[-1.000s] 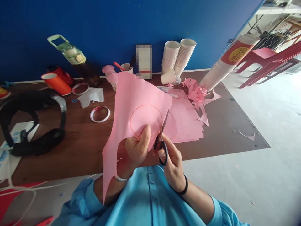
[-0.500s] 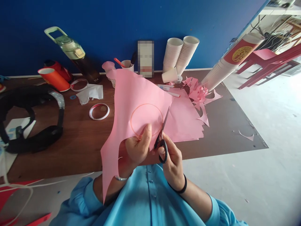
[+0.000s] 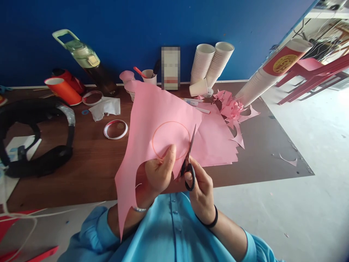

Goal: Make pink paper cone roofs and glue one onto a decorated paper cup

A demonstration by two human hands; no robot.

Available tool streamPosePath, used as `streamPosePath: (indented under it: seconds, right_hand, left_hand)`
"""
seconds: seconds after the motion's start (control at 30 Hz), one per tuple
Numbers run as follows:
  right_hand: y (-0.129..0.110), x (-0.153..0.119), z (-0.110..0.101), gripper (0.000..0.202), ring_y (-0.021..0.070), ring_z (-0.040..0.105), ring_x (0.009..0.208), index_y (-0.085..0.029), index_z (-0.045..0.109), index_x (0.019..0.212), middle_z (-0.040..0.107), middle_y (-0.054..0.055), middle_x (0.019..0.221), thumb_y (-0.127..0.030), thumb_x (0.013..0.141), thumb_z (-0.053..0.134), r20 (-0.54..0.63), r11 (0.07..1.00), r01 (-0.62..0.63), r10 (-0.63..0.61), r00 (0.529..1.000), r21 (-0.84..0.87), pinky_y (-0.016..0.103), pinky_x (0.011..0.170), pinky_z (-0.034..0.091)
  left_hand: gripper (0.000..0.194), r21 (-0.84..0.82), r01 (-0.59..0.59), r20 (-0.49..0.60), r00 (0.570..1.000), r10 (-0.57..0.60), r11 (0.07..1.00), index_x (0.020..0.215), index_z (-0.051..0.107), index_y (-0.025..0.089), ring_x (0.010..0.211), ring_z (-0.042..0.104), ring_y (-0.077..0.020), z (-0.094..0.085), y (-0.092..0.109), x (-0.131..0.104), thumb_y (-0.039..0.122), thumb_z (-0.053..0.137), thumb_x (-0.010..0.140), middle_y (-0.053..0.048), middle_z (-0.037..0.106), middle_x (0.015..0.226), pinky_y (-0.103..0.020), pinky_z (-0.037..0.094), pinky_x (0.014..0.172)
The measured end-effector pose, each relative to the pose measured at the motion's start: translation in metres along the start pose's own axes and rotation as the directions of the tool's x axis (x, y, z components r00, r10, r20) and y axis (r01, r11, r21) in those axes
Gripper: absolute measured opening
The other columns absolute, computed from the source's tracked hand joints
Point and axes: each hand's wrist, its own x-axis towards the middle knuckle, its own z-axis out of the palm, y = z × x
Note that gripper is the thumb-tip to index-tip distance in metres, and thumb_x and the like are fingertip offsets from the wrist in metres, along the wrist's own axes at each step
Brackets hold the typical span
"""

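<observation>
A sheet of pink paper (image 3: 160, 105) with a drawn orange circle is held up over the table's front edge. My left hand (image 3: 160, 171) pinches its lower edge, thumb on top just inside the circle, fingers hidden beneath. Black-handled scissors (image 3: 190, 169) are in my right hand (image 3: 202, 189), thumb through one loop. Their blades lie along the right side of the circle, one above the paper; the other blade is hidden. Behind the scissors, a stack of pink paper (image 3: 215, 142) lies on the table.
Crumpled pink scraps (image 3: 231, 107) lie beside a long stack of cups (image 3: 261, 80) at right. White paper cups (image 3: 203, 63) and a bottle (image 3: 89, 65) stand along the blue wall. Tape rolls (image 3: 115, 130) and a black strapped headset (image 3: 38, 160) are on the left.
The view has shifted slightly, so the table things appear a little farther right. The hands, paper and scissors keep nearly the same pose.
</observation>
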Motion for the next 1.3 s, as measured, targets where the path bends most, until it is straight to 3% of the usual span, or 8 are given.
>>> streamPosePath:
  seconds: [0.1,0.27,0.5,0.77,0.93,1.13,1.3]
  right_hand:
    - [0.001,0.0,-0.002,0.038,0.0135,0.063,0.073,-0.029,0.072,0.13,0.07,0.0,0.083,-0.048,0.098,0.063,-0.003,1.0,-0.001,0.001,1.0,-0.002,0.025,0.073,0.056]
    - [0.002,0.0,-0.005,0.036,0.0167,0.07,0.083,-0.03,0.073,0.128,0.077,0.003,0.098,-0.046,0.097,0.066,-0.021,1.0,0.007,-0.007,1.0,-0.027,0.027,0.077,0.058]
    - [0.005,-0.004,-0.009,0.038,0.0138,0.064,0.067,-0.027,0.072,0.13,0.072,0.002,0.085,-0.045,0.097,0.066,0.004,0.998,-0.057,0.057,0.998,0.026,0.027,0.064,0.055]
    - [0.003,-0.004,-0.008,0.033,0.0082,0.061,0.057,-0.032,0.071,0.13,0.067,-0.002,0.08,-0.035,0.098,0.068,0.034,0.981,-0.082,0.077,0.996,0.179,0.023,0.058,0.053]
    - [0.003,-0.004,-0.008,0.034,0.0093,0.062,0.06,-0.033,0.071,0.133,0.065,-0.002,0.074,-0.034,0.099,0.066,0.054,0.976,-0.094,0.085,0.995,0.196,0.023,0.059,0.053]
    - [0.002,-0.004,-0.013,0.033,0.0091,0.063,0.06,-0.033,0.072,0.131,0.064,-0.002,0.076,-0.034,0.098,0.068,0.077,0.958,-0.164,0.15,0.986,0.236,0.023,0.058,0.055]
    - [0.001,-0.004,-0.017,0.033,0.0093,0.064,0.06,-0.033,0.074,0.128,0.066,-0.001,0.08,-0.036,0.095,0.072,0.104,0.936,-0.23,0.209,0.972,0.266,0.023,0.055,0.057]
  left_hand:
    - [0.054,-0.082,-0.021,-0.04,0.999,0.018,0.996,0.046,0.037,0.021,0.049,0.031,-0.0082,-0.002,-0.003,0.002,0.042,0.076,0.078,0.005,0.027,0.052,-0.024,0.031,0.042]
    - [0.063,-0.035,-0.01,-0.062,0.998,0.008,0.999,0.044,0.027,0.022,0.048,0.024,-0.0066,-0.002,0.001,0.006,0.046,0.075,0.078,0.007,0.019,0.052,-0.023,0.023,0.039]
    - [0.065,-0.015,-0.04,-0.05,0.998,0.039,0.999,0.044,0.02,0.024,0.042,0.021,-0.0056,-0.001,0.02,0.006,0.044,0.072,0.078,0.007,0.015,0.048,-0.022,0.024,0.034]
    - [0.061,-0.033,-0.048,-0.05,0.998,0.047,0.998,0.042,0.027,0.023,0.04,0.027,-0.0057,-0.002,0.022,0.006,0.04,0.073,0.078,0.007,0.022,0.045,-0.022,0.027,0.034]
    - [0.065,-0.059,-0.004,-0.016,1.0,0.003,0.998,0.044,0.021,0.023,0.04,0.021,-0.005,-0.001,0.022,0.005,0.041,0.072,0.079,0.008,0.017,0.046,-0.022,0.024,0.034]
    - [0.06,-0.116,-0.079,0.049,0.995,0.085,0.99,0.045,0.022,0.024,0.043,0.019,-0.0062,-0.003,0.033,0.013,0.039,0.069,0.079,0.008,0.016,0.048,-0.023,0.028,0.036]
    - [0.061,-0.1,-0.112,0.124,0.984,0.124,0.989,0.045,0.022,0.024,0.043,0.014,-0.0065,-0.009,0.035,0.019,0.04,0.07,0.078,0.008,0.013,0.048,-0.024,0.022,0.034]
